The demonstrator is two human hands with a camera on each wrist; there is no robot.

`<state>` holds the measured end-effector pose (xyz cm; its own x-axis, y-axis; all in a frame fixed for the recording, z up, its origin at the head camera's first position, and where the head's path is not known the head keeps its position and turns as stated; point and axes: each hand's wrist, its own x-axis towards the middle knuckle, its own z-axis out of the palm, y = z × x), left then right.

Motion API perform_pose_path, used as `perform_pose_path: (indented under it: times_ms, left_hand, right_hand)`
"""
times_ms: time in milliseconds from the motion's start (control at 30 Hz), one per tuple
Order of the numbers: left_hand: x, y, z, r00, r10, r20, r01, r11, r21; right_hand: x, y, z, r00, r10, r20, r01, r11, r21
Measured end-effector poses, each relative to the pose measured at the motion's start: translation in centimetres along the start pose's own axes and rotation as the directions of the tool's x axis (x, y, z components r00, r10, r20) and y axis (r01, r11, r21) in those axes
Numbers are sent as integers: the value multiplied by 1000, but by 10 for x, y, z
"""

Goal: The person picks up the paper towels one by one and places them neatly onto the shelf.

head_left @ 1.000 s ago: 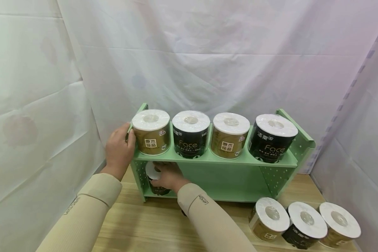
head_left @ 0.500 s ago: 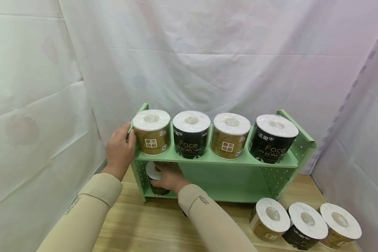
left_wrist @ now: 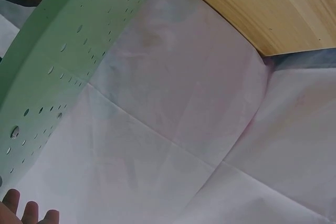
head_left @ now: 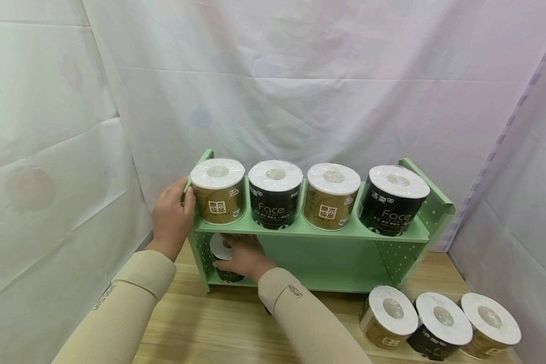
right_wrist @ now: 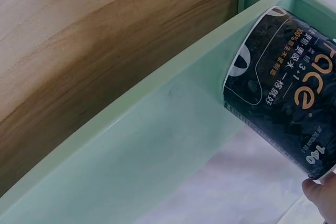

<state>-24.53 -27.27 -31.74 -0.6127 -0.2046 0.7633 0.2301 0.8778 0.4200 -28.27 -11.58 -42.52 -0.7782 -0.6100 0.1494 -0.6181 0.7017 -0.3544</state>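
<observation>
My left hand (head_left: 170, 217) grips the left side panel of the green two-tier shelf (head_left: 309, 233), its thumb beside a gold roll on top. In the left wrist view, fingertips (left_wrist: 31, 211) show outside the perforated panel (left_wrist: 58, 51). Inside the lower tier, my right hand (head_left: 245, 255) holds a black toilet paper roll (head_left: 227, 275) at the left end, thumb at its front. The right wrist view shows this black roll (right_wrist: 286, 85) on the lower board, with a bit of thumb (right_wrist: 320, 195) at its upper edge. My right fingertips are partly hidden.
On the upper tier stand a gold roll (head_left: 218, 202), a black roll (head_left: 275, 207), a gold roll (head_left: 329, 205) and a black roll (head_left: 391, 210). Three more rolls (head_left: 389, 323) stand on the wooden table (head_left: 195, 328) at the front right. White cloth (head_left: 300, 111) encloses the back and sides.
Almost nothing differs. My right thumb has shifted slightly left across the front of the black roll. My left hand and the shelf stay where they were.
</observation>
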Motion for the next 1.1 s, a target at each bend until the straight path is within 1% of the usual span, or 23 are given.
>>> perform_pose_path:
  times_ms: [133, 333, 433, 533, 633, 900, 1000, 1100]
  left_hand:
    - [0, 1, -1, 1000, 0, 5, 0, 1000, 2]
    - [0, 2, -2, 1000, -12, 13, 12, 1000, 4]
    - [0, 2, -2, 1000, -12, 11, 12, 1000, 2]
    - [0, 1, -2, 1000, -15, 14, 15, 1000, 1]
    - [0, 2, -2, 1000, -23, 20, 23, 1000, 1]
    - [1, 1, -1, 999, -29, 31, 28, 1000, 5]
    - [1, 1, -1, 999, -27, 32, 27, 1000, 7]
    - [1, -1, 0, 999, -27, 31, 27, 1000, 6]
  right_hand:
    - [-3, 0, 0, 996, -48, -78, 48, 999, -12]
    - [-8, 1, -1, 974, -103, -200, 102, 995, -18]
    - [-12, 2, -1, 959, -130, -254, 124, 992, -38]
    - [-15, 3, 0, 936, -163, -313, 149, 986, -68]
    - [-18, 5, 2, 915, -189, -355, 168, 982, -91]
    - [-27, 9, 3, 885, -231, -405, 182, 971, -156]
    - [-30, 9, 2, 881, -240, -408, 186, 968, -168]
    - [-35, 9, 0, 882, -242, -405, 196, 969, -152]
